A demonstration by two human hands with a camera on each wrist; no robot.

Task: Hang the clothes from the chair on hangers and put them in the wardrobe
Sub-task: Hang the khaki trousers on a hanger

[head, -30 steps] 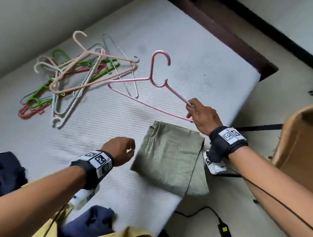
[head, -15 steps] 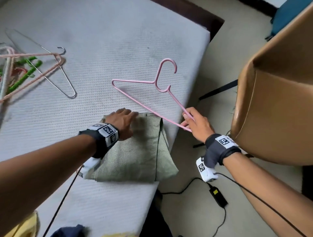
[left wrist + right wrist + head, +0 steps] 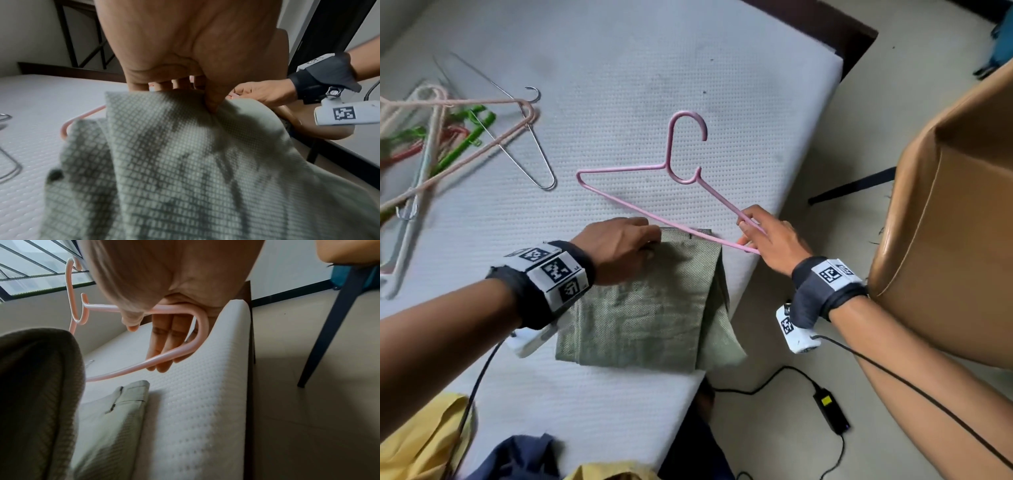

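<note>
A folded grey-green garment [image 3: 640, 308] lies on the white mattress [image 3: 619, 85] near its right edge. My left hand [image 3: 619, 246] pinches the garment's far edge between thumb and fingers, and the left wrist view shows the cloth [image 3: 185, 162] lifted off the bed. My right hand [image 3: 767, 236] holds the right corner of a pink plastic hanger [image 3: 671, 171]; the right wrist view shows thumb and fingers around its bent end [image 3: 199, 324]. The hanger's bottom bar sits just above the garment's far edge.
A pile of hangers [image 3: 448, 137], pink, green, red, white and wire, lies at the mattress's left. A tan chair [image 3: 945, 222] stands close on the right. A black cable and adapter [image 3: 828, 407] lie on the floor. Yellow and navy clothes [image 3: 482, 452] sit near me.
My left hand went from hovering over the bed to the garment's far edge and now pinches it up. My right hand has carried the pink hanger nearer the garment.
</note>
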